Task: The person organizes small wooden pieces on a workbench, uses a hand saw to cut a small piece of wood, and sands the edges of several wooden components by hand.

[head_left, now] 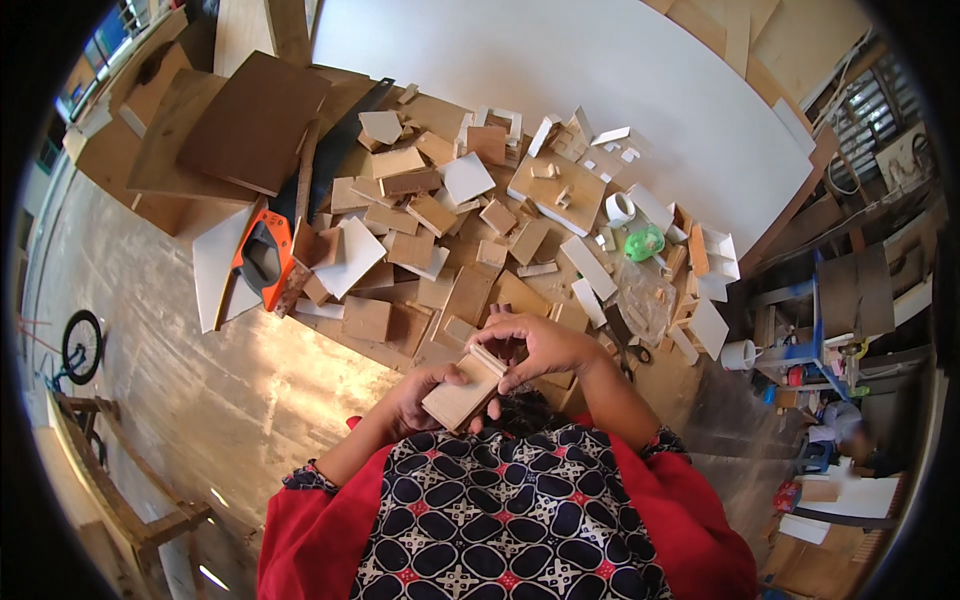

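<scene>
Close to my body, my left hand (418, 398) is closed round a small pale wooden block (458, 394), thumb on its upper face. At the block's far right end sits a narrow wooden strip (487, 359), which my right hand (535, 346) pinches with thumb and fingers. The strip lies against the block's edge; whether it is fixed there I cannot tell. Just beyond my hands, loose wooden blocks (468, 298) cover the worktable. A pair of scissors (632, 358) lies right of my right hand, partly hidden by other things.
A handsaw with an orange handle (266, 258) rests at the table's left edge. Farther right are a roll of white tape (620, 208), a green plastic bottle (644, 242) and small wooden assemblies (711, 252). Behind them stretches a large white board (560, 60). A brown panel (252, 120) stands far left.
</scene>
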Demonstrator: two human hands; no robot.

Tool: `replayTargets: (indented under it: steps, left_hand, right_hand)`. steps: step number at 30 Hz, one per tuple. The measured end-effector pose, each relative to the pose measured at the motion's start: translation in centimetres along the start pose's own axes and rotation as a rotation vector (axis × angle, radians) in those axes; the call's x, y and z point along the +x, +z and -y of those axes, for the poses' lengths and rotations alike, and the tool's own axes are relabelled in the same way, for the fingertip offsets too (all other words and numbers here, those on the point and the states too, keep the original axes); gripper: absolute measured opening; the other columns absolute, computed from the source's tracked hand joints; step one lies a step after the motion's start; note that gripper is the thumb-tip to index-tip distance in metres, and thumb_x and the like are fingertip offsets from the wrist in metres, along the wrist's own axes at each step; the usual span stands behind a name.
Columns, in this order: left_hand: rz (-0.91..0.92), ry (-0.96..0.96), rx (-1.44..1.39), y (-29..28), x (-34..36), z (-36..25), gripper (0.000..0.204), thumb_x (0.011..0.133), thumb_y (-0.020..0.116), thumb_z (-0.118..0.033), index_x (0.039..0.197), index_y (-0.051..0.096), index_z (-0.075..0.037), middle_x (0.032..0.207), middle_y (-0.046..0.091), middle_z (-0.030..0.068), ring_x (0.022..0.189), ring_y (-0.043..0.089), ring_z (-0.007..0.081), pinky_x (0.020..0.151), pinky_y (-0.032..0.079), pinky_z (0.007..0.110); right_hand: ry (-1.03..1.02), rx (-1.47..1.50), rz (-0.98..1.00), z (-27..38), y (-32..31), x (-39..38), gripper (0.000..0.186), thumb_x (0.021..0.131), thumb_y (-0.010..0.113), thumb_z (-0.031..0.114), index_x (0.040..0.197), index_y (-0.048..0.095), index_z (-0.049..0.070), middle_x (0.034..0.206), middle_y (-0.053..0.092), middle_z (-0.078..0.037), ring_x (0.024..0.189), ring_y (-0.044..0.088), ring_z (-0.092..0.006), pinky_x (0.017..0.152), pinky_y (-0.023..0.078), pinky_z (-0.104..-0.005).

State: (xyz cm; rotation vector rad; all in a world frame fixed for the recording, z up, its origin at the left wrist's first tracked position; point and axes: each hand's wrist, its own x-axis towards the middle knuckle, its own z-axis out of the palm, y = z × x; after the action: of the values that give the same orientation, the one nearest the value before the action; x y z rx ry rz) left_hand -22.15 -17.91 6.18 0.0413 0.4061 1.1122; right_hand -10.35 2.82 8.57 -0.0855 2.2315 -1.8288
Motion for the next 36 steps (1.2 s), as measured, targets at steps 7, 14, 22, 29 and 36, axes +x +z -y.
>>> replayTargets:
  steps: [7, 14, 22, 29, 36]
  left_hand:
    - [-0.011, 0.000, -0.046, -1.3, 1.1, 0.3, 0.049, 0.080, 0.054, -0.029, 0.115, 0.051, 0.005, 0.096, 0.065, 0.0224, 0.069, 0.069, 0.0267, 0.053, 0.057, 0.029]
    - [0.006, 0.001, -0.117, -1.5, 1.5, 0.3, 0.048, 0.081, 0.053, -0.027, 0.115, 0.051, 0.007, 0.096, 0.065, 0.0247, 0.068, 0.069, 0.0290, 0.056, 0.059, 0.031]
    - [-0.099, 0.050, -0.041, -1.1, 1.9, 0.1, 0.052, 0.079, 0.053, -0.026, 0.120, 0.050, 0.007, 0.103, 0.064, 0.0238, 0.074, 0.068, 0.0292, 0.066, 0.056, 0.032]
    - [-0.467, 0.150, 0.057, -0.6, 3.2, 0.6, 0.046, 0.081, 0.054, -0.019, 0.121, 0.051, 0.005, 0.107, 0.063, 0.0192, 0.091, 0.065, 0.0280, 0.074, 0.055, 0.036]
    - [-0.476, 0.180, 0.625, -0.8, 6.8, 0.4, 0.045, 0.085, 0.059, -0.013, 0.125, 0.049, 0.004, 0.112, 0.062, 0.0164, 0.099, 0.061, 0.0198, 0.085, 0.050, 0.030]
  right_hand:
    - [0.103, 0.247, -0.012, -2.0, 0.2, -0.6, 0.069, 0.067, 0.085, 0.016, 0.127, 0.055, 0.001, 0.111, 0.060, -0.003, 0.109, 0.052, -0.0125, 0.096, 0.039, -0.0280]
    - [0.068, 0.421, 0.014, -3.8, 0.1, -0.9, 0.065, 0.072, 0.080, 0.008, 0.131, 0.052, 0.000, 0.114, 0.060, -0.003, 0.104, 0.055, -0.0093, 0.088, 0.045, -0.0249]
    - [0.084, 0.861, -0.149, -7.3, 0.0, -1.7, 0.070, 0.071, 0.082, 0.022, 0.129, 0.051, -0.001, 0.113, 0.061, -0.007, 0.102, 0.059, -0.0162, 0.089, 0.048, -0.0298]
    - [-0.105, 1.177, -0.413, -8.8, 0.3, -3.8, 0.070, 0.081, 0.065, 0.055, 0.121, 0.052, -0.001, 0.098, 0.062, -0.010, 0.084, 0.062, -0.0196, 0.075, 0.053, -0.0340]
    - [-0.118, 1.204, -0.718, -8.8, 0.8, -10.2, 0.066, 0.085, 0.059, 0.056, 0.118, 0.055, -0.001, 0.092, 0.063, -0.008, 0.078, 0.059, -0.0164, 0.067, 0.049, -0.0305]
